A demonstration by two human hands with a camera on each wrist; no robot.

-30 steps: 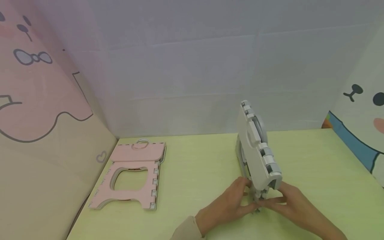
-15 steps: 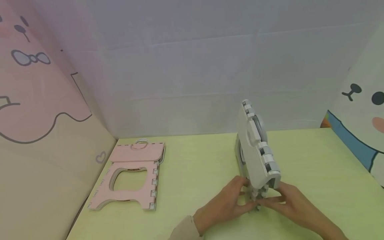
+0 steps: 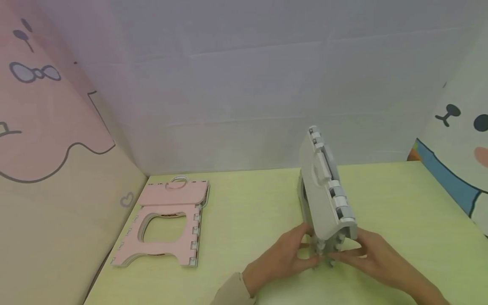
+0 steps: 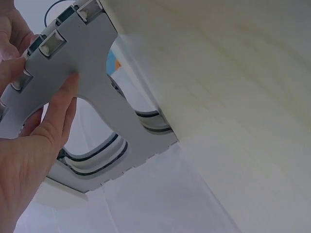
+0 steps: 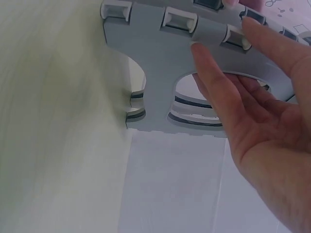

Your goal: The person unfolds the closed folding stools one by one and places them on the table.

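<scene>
A light grey folding stool (image 3: 318, 199) stands on its side edge, partly unfolded, right of centre in the head view. My left hand (image 3: 280, 258) grips its near left leg panel. In the left wrist view, that thumb lies at the hinged edge, a finger lies along the grey panel (image 4: 92, 63), and other fingers reach into its cutout. On the other side my right hand (image 3: 381, 262) holds the opposite leg panel (image 5: 160, 63). Its thumb is at the hinge tabs and its fingers pass into the opening. The stool's top hides some fingertips in the head view.
A pink folding stool (image 3: 164, 195) lies folded flat at the table's left. The pale yellow-green table (image 3: 248, 212) ends at a white sheet (image 3: 228, 84) behind. Printed cartoon cloths (image 3: 57, 110) hang at both sides.
At the near end, the grey stool's leg panels have spread a little. My left thumb has shifted left, away from the right one. The pink stool stays in place.
</scene>
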